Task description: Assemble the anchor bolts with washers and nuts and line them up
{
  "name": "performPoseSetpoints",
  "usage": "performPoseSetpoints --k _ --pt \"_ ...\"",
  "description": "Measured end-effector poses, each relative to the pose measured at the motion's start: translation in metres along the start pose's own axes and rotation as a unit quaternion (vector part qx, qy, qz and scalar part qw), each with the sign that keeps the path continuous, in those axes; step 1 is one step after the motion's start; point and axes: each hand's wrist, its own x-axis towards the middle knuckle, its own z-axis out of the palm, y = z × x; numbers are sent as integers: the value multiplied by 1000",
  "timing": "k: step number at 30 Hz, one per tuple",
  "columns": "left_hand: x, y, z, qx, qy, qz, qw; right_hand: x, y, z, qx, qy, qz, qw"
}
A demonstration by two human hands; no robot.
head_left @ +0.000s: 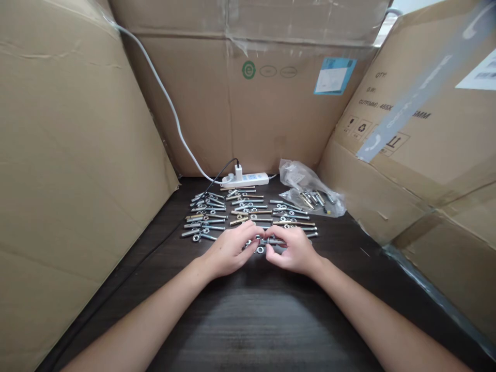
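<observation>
Over the front of the rows of bolts, my left hand [236,249] and my right hand [292,250] meet fingertip to fingertip. A silvery bolt [273,241] lies sideways between the thumb and fingers of my right hand, its left end pointing at my left hand. The fingers of my left hand are curled in a pinch at that end; what they hold is too small to make out. Just below the fingertips a washer [260,250] rests on the dark table [271,320]. Beyond are several silver and brass-coloured bolts [253,212] with sleeves, nuts and washers, set out in three groups.
A white power strip [251,180] with a plugged-in charger [238,171] stands at the back. Its white cable [166,98] and a black cable [155,243] run off leftward. Back right, a see-through plastic bag [300,175] holds more bolts. Cardboard boxes [201,103] wall three sides.
</observation>
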Motion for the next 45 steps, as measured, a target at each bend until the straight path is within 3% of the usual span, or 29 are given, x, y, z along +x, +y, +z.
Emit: performPoseSetpoints --k 17,23,29,39,45 --pt "1 -2 2 26 -29 -3 999 -1 1 1 2 -7 -10 1000" --pt "0 1 -2 25 -9 4 1000 -1 2 1 2 -9 -12 1000" --pt "0 -1 -4 62 -20 33 997 -1 2 0 6 -13 -15 1000" --pt "2 1 -4 87 -50 16 995 -1 1 0 4 -6 -19 1000" --pt "1 4 -8 58 -20 12 998 -1 2 0 5 -10 -15 1000"
